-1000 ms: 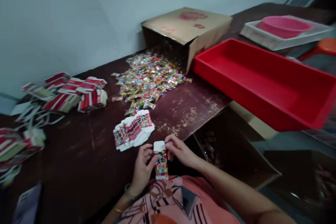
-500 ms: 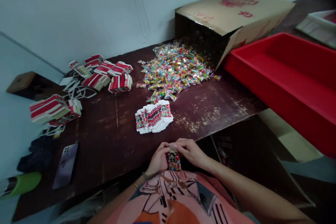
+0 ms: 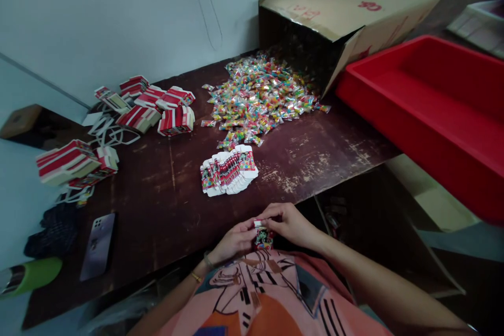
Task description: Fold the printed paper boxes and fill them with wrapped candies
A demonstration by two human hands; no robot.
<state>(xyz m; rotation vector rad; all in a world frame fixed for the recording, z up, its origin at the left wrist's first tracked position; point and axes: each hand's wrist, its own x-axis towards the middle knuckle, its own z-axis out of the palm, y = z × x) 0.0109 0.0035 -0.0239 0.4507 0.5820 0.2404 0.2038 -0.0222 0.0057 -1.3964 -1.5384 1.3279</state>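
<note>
A small printed carton (image 3: 263, 238), colourful with a white top flap, is held close to my body at the table's front edge. My left hand (image 3: 237, 239) grips its left side with closed fingers. At its top, my right hand (image 3: 286, 224) pinches the flap area, thumb and fingers closed. Just beyond my hands, a fanned stack of flat printed cartons (image 3: 228, 170) lies on the table. Behind that stack spreads a heap of small wrapped candies (image 3: 260, 97), spilling from a tipped cardboard box (image 3: 354, 5).
A red plastic tray (image 3: 417, 131) stands at the right. Bundles of flat cartons (image 3: 176, 121) and white straps (image 3: 112, 131) lie at the left of the dark table (image 3: 157, 189). Nearer are a phone (image 3: 97, 247), dark cloth (image 3: 51, 231) and a green-and-silver object (image 3: 35, 275).
My hands have shifted on the carton; its top flap now looks folded further down. My left wrist is turned more sideways. The camera view has moved slightly.
</note>
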